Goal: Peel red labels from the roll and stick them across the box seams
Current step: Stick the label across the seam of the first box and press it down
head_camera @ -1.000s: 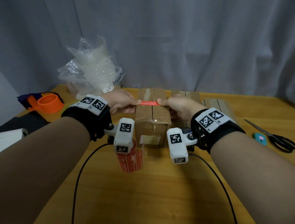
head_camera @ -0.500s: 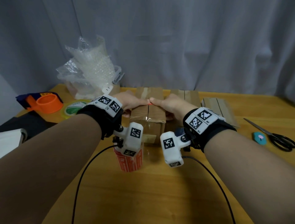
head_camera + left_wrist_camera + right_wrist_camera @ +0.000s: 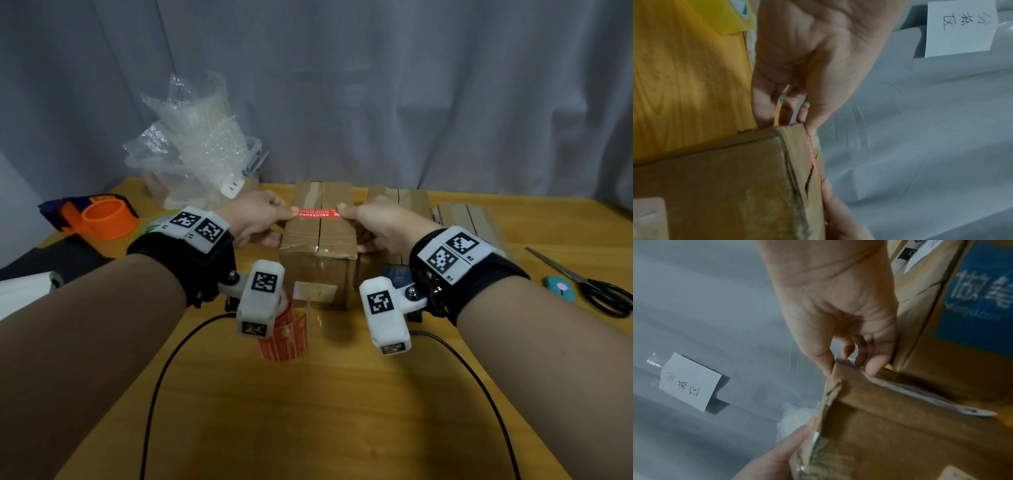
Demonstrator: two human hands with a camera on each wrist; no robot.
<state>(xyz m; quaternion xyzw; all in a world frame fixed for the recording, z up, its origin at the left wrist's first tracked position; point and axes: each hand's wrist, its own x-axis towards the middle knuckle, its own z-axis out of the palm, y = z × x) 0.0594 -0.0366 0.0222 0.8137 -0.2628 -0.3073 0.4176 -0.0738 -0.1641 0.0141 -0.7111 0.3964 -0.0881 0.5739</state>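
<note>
Grey curtain backdrop, wooden counter [image 3: 308, 411]. Left thumb tip presses the left end of the red label [image 3: 318, 213], right thumb tip presses its right end; the label lies flat across the taped centre seam on top of the box [image 3: 318, 246]. The remaining fingers [image 3: 764, 104] of the left hand [image 3: 255, 219] curl down against the box's left side; those of the right hand [image 3: 380, 224] curl down its right side. So both hands grip the box's top edges with thumbs on the label. In the left wrist view the label shows only as a thin red line along the top edge. The box stands at mid counter, near the back.

The label roll [image 3: 284, 337] stands upright just in front of the box, partly hidden by the left wrist camera. Two more taped boxes [image 3: 411, 202] sit to the right of the first, the nearer one just beside it. Scissors [image 3: 589, 286] and a small teal item lie at the far right. An orange tape dispenser [image 3: 99, 219] sits at far left, with bubble wrap [image 3: 202, 144] heaped behind it.
</note>
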